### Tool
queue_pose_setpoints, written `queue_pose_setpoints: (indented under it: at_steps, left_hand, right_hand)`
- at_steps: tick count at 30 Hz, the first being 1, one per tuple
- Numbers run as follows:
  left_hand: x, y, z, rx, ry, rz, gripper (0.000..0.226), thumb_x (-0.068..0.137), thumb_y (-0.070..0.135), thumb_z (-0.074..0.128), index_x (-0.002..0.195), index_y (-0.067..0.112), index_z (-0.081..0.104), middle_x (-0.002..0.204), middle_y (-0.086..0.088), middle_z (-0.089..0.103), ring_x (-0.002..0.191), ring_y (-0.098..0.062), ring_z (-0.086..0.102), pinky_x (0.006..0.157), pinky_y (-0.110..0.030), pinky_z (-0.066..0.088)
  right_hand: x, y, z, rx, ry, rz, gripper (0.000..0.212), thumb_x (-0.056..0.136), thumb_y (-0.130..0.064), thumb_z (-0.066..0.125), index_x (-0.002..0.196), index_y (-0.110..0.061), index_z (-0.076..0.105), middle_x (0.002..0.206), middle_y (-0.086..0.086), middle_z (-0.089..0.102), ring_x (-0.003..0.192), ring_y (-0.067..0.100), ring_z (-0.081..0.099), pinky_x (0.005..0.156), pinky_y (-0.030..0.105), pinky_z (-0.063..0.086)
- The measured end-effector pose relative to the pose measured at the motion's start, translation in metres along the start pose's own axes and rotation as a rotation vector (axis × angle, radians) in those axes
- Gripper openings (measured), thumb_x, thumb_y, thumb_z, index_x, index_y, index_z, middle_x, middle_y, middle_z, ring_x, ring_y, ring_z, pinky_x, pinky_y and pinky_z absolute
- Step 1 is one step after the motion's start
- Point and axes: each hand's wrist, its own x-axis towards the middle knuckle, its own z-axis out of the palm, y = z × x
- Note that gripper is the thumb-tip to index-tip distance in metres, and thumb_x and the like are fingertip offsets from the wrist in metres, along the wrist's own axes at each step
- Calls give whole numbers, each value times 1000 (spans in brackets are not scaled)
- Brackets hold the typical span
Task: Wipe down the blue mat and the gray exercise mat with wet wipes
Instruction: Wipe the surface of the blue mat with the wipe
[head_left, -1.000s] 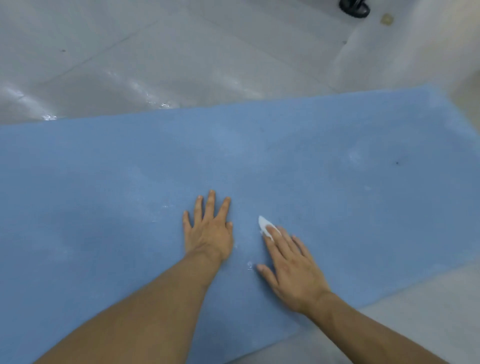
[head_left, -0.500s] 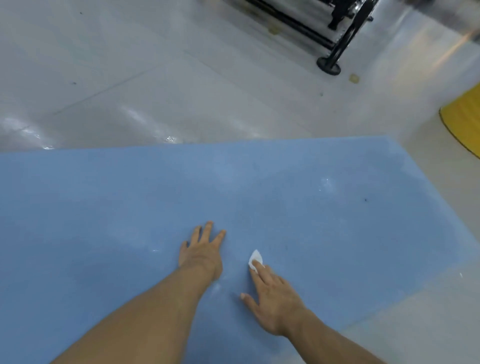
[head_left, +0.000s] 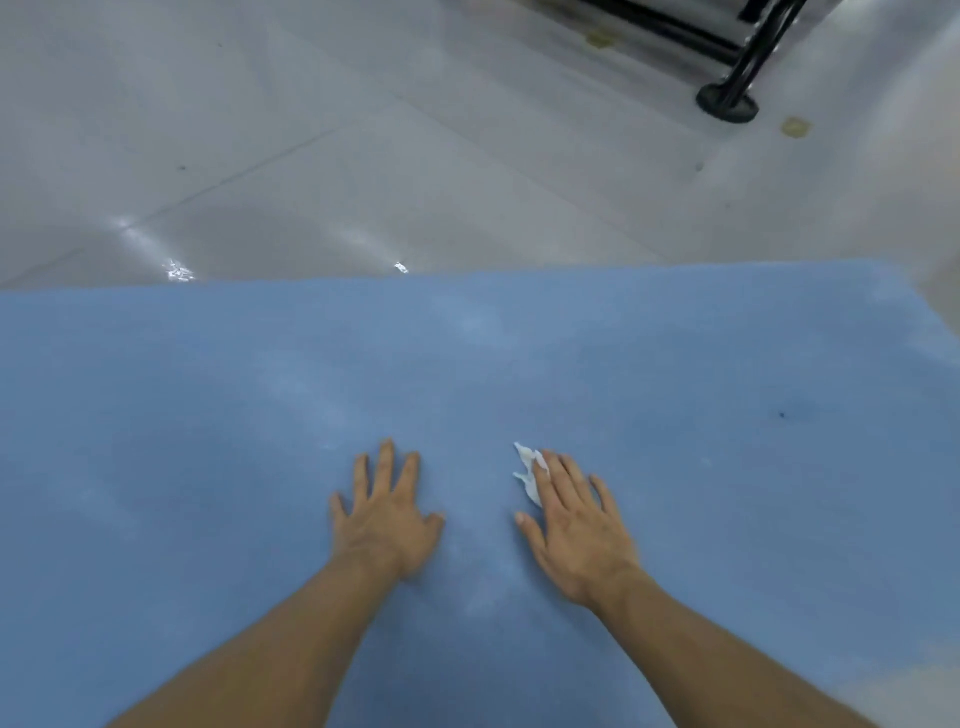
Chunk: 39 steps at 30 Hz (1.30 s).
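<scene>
Blue foam-like mat (head_left: 208, 415) fills the view from 9 o'clock round through 6 to 3, lying flat, with its far edge running straight across the middle. Pale cloudy patches show on its surface, though I cannot tell whether they are damp streaks or marks. Beyond it, from 10 to 2 o'clock, lies glossy grey floor (head_left: 311, 130), and at 1 o'clock stands the round foot of a black stand (head_left: 726, 106). The gray exercise mat is not in view.

Both bare forearms reach in from 6 o'clock. The left hand (head_left: 387, 525) lies flat on the mat, fingers straight and spread, holding nothing; it looks like a brace. The right hand (head_left: 576, 530) is just beside it toward 3 o'clock, also flat, its straight fingers pressing down on a crumpled white wet wipe (head_left: 527, 470), which peeks out at the hand's 11 o'clock. A dark speck (head_left: 782, 414) sits on the mat at 2 o'clock from that hand.

The wipe looks thin, limp and light, so it would likely bunch or slide out; flat pressure through the fingertips seems the better hold than a pinch. The mat appears soft but steady enough to need no gripping.
</scene>
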Motion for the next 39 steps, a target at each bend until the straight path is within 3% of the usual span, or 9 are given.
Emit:
queue_pose_setpoints:
  at_steps: [3, 7, 11, 15, 20, 22, 30, 34, 39]
  left_hand:
    - [-5, 18, 17, -19, 52, -82, 81, 102, 62, 39, 162, 40, -12, 168, 6, -31, 157, -26, -23, 127, -57, 2]
    - [-7, 33, 23, -28, 95, -133, 75, 104, 53, 40, 161, 48, -9, 169, 6, -27, 158, -28, -19, 127, -55, 5]
    - [-2, 45, 13, -80, 81, -203, 82, 101, 47, 53, 163, 44, -1, 171, 5, -21, 159, -29, -14, 128, -53, 12]
    - [1, 109, 25, -259, 26, -265, 90, 94, 66, 55, 159, 52, -5, 168, 8, -31, 156, -29, -25, 125, -61, 3]
    - [10, 159, 39, -251, -35, -389, 95, 93, 63, 55, 157, 54, -14, 160, 4, -46, 151, -31, -36, 122, -68, -1]
    - [11, 159, 40, -234, -43, -410, 103, 87, 73, 57, 155, 55, -19, 159, 4, -47, 151, -31, -36, 122, -67, 0]
    - [13, 161, 26, -175, -126, -415, 108, 85, 79, 57, 147, 61, -28, 155, 1, -51, 151, -35, -35, 122, -67, 5]
    - [8, 163, 28, -161, -30, -410, 107, 83, 79, 60, 150, 62, -22, 161, 1, -44, 154, -34, -28, 122, -67, 11]
    - [7, 160, 30, -61, 18, -371, 106, 82, 85, 52, 154, 57, -20, 166, -2, -35, 156, -38, -21, 122, -62, 16]
  right_hand:
    - [16, 50, -4, 47, 56, 59, 92, 89, -67, -3, 167, -19, 12, 174, -6, 8, 160, 16, 4, 126, 39, -1]
    - [43, 115, -12, 67, 142, 195, 82, 101, -63, 12, 165, -12, 19, 172, 0, 17, 159, 21, 11, 126, 44, 9]
    - [85, 147, -24, 179, 255, 285, 92, 95, -65, 11, 158, -3, 33, 167, 10, 30, 155, 31, 23, 124, 52, 20]
    - [111, 99, -18, 285, 260, 104, 90, 96, -62, 13, 159, 0, 30, 169, 12, 26, 159, 28, 15, 127, 46, 15]
    - [115, 24, -5, 300, 277, -310, 75, 96, -52, 34, 146, -1, 55, 156, 12, 50, 151, 27, 38, 122, 39, 15]
    - [121, 29, -7, 307, 253, -338, 74, 95, -53, 35, 146, -4, 56, 156, 8, 51, 151, 23, 39, 121, 37, 15]
    - [185, 133, -27, 309, 351, 15, 72, 101, -49, 25, 153, -4, 44, 163, 10, 39, 153, 29, 30, 124, 49, 18]
    - [204, 167, -43, 388, 383, 249, 77, 98, -49, 24, 155, 1, 38, 166, 16, 31, 155, 31, 24, 124, 52, 17]
    - [205, 144, -48, 361, 255, 169, 74, 106, -49, 28, 162, -1, 22, 172, 13, 14, 159, 31, 7, 128, 47, 7]
